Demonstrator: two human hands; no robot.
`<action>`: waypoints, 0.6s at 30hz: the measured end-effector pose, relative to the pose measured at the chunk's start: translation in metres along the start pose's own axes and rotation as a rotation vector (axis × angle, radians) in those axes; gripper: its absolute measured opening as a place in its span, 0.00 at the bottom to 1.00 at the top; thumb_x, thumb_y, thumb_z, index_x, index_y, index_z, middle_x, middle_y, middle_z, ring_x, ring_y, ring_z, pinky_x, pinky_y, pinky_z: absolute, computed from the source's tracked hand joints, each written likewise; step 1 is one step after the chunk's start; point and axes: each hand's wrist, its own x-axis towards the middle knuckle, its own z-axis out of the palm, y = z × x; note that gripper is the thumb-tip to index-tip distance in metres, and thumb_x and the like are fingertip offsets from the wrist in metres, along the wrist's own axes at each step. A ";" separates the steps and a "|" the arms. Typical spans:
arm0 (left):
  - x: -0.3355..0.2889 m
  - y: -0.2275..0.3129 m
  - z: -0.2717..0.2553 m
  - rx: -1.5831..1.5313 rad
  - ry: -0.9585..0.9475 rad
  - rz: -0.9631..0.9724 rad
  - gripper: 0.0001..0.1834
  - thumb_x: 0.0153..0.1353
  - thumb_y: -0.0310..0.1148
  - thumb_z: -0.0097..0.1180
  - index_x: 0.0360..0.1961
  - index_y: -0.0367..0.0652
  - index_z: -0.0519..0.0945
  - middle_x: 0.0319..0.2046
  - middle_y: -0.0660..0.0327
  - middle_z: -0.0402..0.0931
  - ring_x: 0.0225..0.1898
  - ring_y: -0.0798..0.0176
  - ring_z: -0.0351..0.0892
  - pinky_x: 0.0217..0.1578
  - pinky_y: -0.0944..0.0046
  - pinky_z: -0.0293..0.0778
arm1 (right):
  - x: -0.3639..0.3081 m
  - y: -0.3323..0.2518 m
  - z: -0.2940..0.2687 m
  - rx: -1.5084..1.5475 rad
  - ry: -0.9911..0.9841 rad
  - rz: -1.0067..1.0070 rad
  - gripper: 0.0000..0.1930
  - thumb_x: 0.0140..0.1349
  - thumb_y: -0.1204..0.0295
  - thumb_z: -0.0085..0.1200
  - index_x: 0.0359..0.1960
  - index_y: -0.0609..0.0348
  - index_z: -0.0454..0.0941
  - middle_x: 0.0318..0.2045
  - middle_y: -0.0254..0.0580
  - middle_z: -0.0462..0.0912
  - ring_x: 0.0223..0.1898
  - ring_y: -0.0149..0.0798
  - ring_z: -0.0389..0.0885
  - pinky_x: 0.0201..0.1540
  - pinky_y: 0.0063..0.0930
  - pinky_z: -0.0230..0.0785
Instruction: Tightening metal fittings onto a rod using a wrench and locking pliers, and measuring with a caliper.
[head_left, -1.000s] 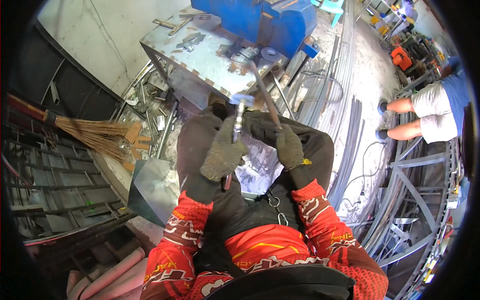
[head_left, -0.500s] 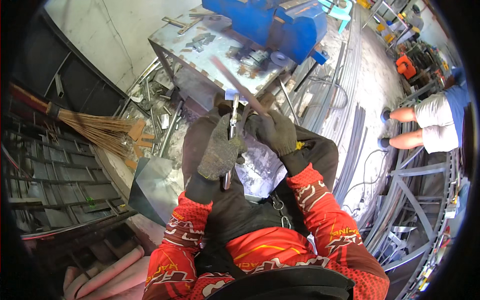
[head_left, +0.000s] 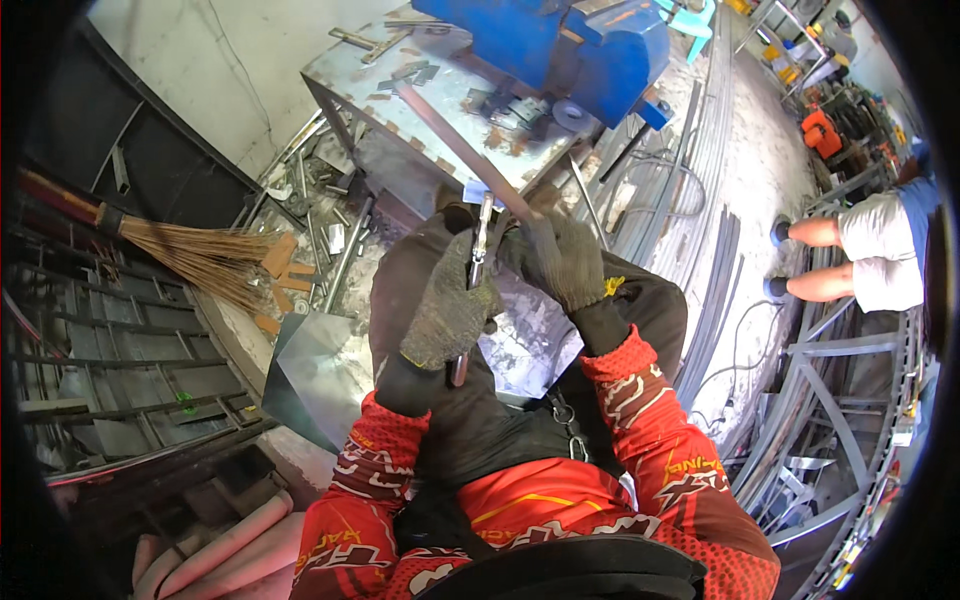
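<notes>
My left hand [head_left: 447, 312], in a dark grey knitted glove, is closed around silver locking pliers [head_left: 481, 238]. At the jaws shows a small pale, flat piece [head_left: 474, 190]; whether they clamp it I cannot tell. My right hand [head_left: 568, 262], gloved alike, is closed on the near end of a long, flat reddish-brown bar [head_left: 462, 148]. Smeared by motion, the bar slants forward and left, close by the pliers' jaws; contact cannot be made out. Both hands are over my lap, between my knees.
Ahead, a metal-topped table [head_left: 345, 72] bears a blue machine [head_left: 610, 60] and small metal pieces. Scrap and a stick broom [head_left: 190, 255] lie left. Long metal bars [head_left: 712, 290] run along the floor at right, near a person in white shorts [head_left: 880, 245]. A sheet of metal [head_left: 315, 365] is beside my left knee.
The bar in my right hand has moved forward and left, its far end now further over the table. My left hand keeps its grip on the pliers. The whole view has shifted slightly.
</notes>
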 end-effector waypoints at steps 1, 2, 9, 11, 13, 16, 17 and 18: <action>0.000 0.003 0.002 -0.035 -0.023 -0.037 0.31 0.63 0.18 0.55 0.68 0.44 0.69 0.28 0.71 0.66 0.24 0.73 0.67 0.22 0.71 0.70 | -0.013 0.024 0.009 -0.004 0.005 -0.004 0.20 0.74 0.61 0.44 0.39 0.65 0.83 0.33 0.59 0.85 0.36 0.61 0.85 0.41 0.49 0.75; 0.002 0.001 0.005 -0.036 -0.031 -0.029 0.31 0.63 0.18 0.55 0.68 0.44 0.69 0.28 0.71 0.66 0.24 0.73 0.67 0.22 0.71 0.70 | -0.035 0.067 0.022 -0.125 -0.052 -0.050 0.18 0.74 0.62 0.45 0.40 0.65 0.82 0.35 0.58 0.86 0.37 0.61 0.85 0.41 0.50 0.76; 0.005 0.006 0.002 -0.089 -0.054 -0.028 0.33 0.63 0.20 0.58 0.69 0.46 0.68 0.30 0.70 0.68 0.23 0.73 0.70 0.22 0.69 0.72 | -0.082 0.127 0.030 -0.202 -0.089 -0.020 0.13 0.73 0.68 0.49 0.46 0.64 0.81 0.38 0.54 0.86 0.36 0.56 0.85 0.38 0.48 0.77; 0.003 0.001 -0.001 -0.042 -0.034 -0.002 0.32 0.63 0.20 0.58 0.69 0.46 0.68 0.30 0.70 0.68 0.23 0.73 0.70 0.22 0.69 0.72 | -0.049 0.083 0.014 -0.142 -0.025 -0.054 0.14 0.73 0.65 0.49 0.46 0.64 0.82 0.35 0.53 0.85 0.34 0.54 0.85 0.36 0.46 0.76; 0.009 -0.006 -0.002 0.006 -0.029 0.028 0.32 0.63 0.20 0.59 0.69 0.47 0.68 0.30 0.70 0.68 0.23 0.73 0.69 0.22 0.69 0.72 | -0.016 0.040 -0.008 -0.093 0.049 -0.081 0.16 0.73 0.63 0.49 0.45 0.64 0.83 0.33 0.52 0.85 0.32 0.52 0.85 0.35 0.44 0.76; 0.012 -0.011 -0.006 -0.046 -0.074 0.081 0.32 0.63 0.20 0.59 0.69 0.46 0.69 0.31 0.70 0.69 0.24 0.74 0.69 0.22 0.70 0.72 | 0.012 -0.003 -0.026 0.219 0.110 0.037 0.18 0.71 0.59 0.51 0.43 0.62 0.85 0.27 0.51 0.84 0.30 0.49 0.85 0.33 0.42 0.74; 0.012 -0.009 -0.004 -0.021 -0.056 0.068 0.32 0.63 0.19 0.58 0.69 0.45 0.69 0.30 0.71 0.69 0.24 0.74 0.68 0.22 0.70 0.71 | 0.018 -0.011 -0.026 0.309 0.054 0.120 0.18 0.71 0.58 0.52 0.41 0.62 0.85 0.24 0.51 0.83 0.28 0.48 0.85 0.33 0.41 0.73; 0.011 -0.007 -0.004 0.003 -0.037 0.055 0.33 0.63 0.18 0.57 0.70 0.45 0.68 0.30 0.71 0.68 0.24 0.74 0.68 0.22 0.70 0.71 | 0.022 -0.019 -0.025 0.399 -0.004 0.201 0.18 0.70 0.58 0.53 0.40 0.61 0.85 0.22 0.50 0.82 0.27 0.47 0.84 0.32 0.41 0.72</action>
